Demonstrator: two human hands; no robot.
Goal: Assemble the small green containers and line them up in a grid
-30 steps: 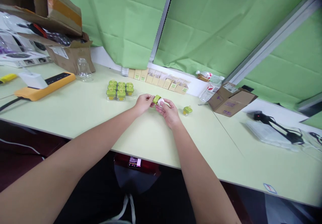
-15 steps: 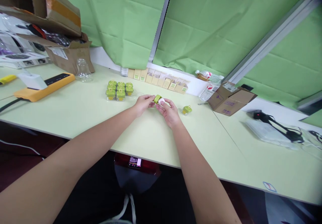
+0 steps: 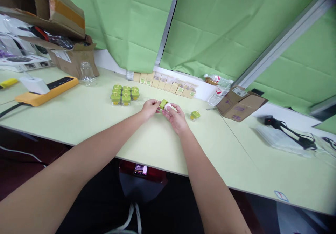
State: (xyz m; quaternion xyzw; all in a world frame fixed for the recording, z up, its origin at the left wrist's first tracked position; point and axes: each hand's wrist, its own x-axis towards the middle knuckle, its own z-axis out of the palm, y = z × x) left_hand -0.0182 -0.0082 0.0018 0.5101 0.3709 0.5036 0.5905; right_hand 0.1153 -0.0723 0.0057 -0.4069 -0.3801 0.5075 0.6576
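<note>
Over the middle of the table, both hands are on one small green-lidded container (image 3: 163, 103) with a whitish part at its right end. My left hand (image 3: 150, 109) pinches its green side between thumb and fingers. On the other side, my right hand (image 3: 175, 116) has its fingers closed around the whitish end, which they partly hide. A single green-lidded jar (image 3: 195, 115) with a clear, yellow-marked base stands to the right of my right hand. Left of my hands, several similar jars (image 3: 126, 97) form a tight block, upright with loops on their lids.
A row of small cardboard boxes (image 3: 165, 82) lines the table's back. Plastic bottles (image 3: 217, 94) and a cardboard box (image 3: 237, 104) lie back right. An orange power strip (image 3: 59, 87), a clear plastic container (image 3: 87, 74) and stacked cartons (image 3: 70, 59) occupy the left. A phone (image 3: 140, 169) glows below the table edge.
The held container has shifted slightly left and turned a little between my fingers. Both hands keep their grip. The jars on the table have not moved.
</note>
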